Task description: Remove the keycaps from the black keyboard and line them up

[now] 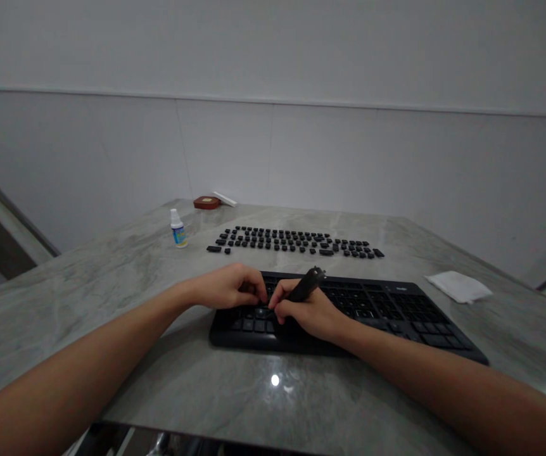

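Observation:
A black keyboard lies on the grey marbled table, with some keys in place and bare key sockets elsewhere. My right hand grips a thick, dark pen-shaped tool, whose upper end carries small prongs. Its lower tip is hidden by my fingers, over the left part of the keyboard. Right beside it, my left hand has its fingers curled down together onto the keys; whatever they pinch is hidden. Beyond the keyboard, loose black keycaps are laid out in rows.
A small white spray bottle with a blue-yellow label stands left of the keycaps. Farther back lie a reddish-brown case and a white strip. A folded white cloth or tissue rests right of the keyboard. A wall closes off the back.

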Motion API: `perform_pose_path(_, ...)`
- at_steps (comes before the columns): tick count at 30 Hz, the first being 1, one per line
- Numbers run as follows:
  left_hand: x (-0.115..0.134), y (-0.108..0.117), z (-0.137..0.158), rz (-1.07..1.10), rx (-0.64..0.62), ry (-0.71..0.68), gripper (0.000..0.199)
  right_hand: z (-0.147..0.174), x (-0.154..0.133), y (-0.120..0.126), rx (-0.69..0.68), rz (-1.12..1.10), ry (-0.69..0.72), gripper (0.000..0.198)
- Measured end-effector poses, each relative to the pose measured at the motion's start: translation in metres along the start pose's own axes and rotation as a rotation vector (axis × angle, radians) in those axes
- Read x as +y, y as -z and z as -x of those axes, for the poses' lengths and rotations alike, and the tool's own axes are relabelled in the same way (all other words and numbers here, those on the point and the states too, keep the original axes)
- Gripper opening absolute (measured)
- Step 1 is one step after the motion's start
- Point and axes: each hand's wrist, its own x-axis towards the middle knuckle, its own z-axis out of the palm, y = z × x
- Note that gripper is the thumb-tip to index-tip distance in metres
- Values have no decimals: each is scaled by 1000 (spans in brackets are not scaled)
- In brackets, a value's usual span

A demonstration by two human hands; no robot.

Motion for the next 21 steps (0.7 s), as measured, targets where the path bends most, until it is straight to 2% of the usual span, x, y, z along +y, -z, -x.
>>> perform_pose_path(6, 2, 1, 1, 45, -21, 11, 9, -2, 1, -1, 19, 9, -37, 18)
perform_pose_path(11, 1, -1, -1, 11, 0, -46, 5, 5, 6, -3, 10, 309, 221, 23)
perform_pose_path(14, 0, -2, -2, 16, 12, -43, 5, 7, 6, -3, -21, 378, 267, 25)
perform_pose_path(16, 0, -2, -2, 12, 15, -37, 5, 6, 6, -3, -11, 351, 246, 24)
perform_pose_path(21, 2, -3, -3, -48, 48, -35, 6, 0, 2, -3, 62, 115, 37, 20)
